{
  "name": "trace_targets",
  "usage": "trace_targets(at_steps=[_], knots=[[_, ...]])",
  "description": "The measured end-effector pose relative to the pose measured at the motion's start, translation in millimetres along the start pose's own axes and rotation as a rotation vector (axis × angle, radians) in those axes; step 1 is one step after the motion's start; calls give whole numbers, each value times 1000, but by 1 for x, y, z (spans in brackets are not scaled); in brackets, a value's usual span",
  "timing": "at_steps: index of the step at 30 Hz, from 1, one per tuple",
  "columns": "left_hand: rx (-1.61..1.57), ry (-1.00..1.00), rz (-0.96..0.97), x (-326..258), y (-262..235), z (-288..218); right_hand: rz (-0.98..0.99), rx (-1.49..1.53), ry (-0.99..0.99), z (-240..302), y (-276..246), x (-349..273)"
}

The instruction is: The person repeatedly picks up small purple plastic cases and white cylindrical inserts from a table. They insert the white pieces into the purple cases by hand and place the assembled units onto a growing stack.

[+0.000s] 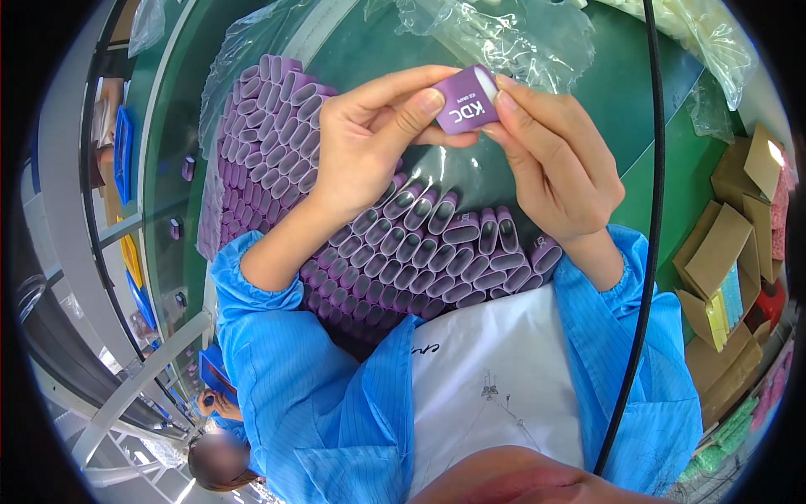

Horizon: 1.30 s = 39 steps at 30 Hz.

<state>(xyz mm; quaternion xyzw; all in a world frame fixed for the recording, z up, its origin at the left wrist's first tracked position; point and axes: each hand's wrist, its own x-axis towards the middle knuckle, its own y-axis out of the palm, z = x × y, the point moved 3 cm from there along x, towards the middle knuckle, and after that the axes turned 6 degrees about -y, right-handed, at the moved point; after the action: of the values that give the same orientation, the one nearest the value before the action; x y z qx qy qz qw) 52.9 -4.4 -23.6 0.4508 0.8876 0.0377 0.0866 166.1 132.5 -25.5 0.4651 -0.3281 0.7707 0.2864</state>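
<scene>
Between my two hands, above the green work surface, is a small purple plastic sleeve (pixel 464 107) with white lettering and a white part showing at its upper right end. My left hand (pixel 365 134) pinches its left side with thumb and fingers. The thumb and fingertips of my right hand (pixel 558 151) close on its right end, by the white part. Below and left of my hands, many like purple oval sleeves (pixel 403 260) stand packed in rows, their open ends showing. Part of the rows is hidden by my left forearm.
Clear plastic film (pixel 504 38) lies at the far side of the green surface (pixel 613 109). A black cable (pixel 657 168) runs down the right. Open cardboard boxes (pixel 714 252) stand at the right. A co-worker (pixel 220 458) is at the lower left, near blue trays (pixel 123 155).
</scene>
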Motion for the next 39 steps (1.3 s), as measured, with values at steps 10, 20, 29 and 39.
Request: trace_targets(at_steps=[10,20,29,39], knots=[[389,316,-437,29,-87,-53,-120,224,656,-25,-33,14],[988,-419,-990,-8,-388,-18,543,-62,600,-145,-8,22],[1418,360,-877,7,-221,-97,745,-29,784,-124,19,57],[1519,97,220,-1,-16,-39,601,-445,213,-136,40,30]])
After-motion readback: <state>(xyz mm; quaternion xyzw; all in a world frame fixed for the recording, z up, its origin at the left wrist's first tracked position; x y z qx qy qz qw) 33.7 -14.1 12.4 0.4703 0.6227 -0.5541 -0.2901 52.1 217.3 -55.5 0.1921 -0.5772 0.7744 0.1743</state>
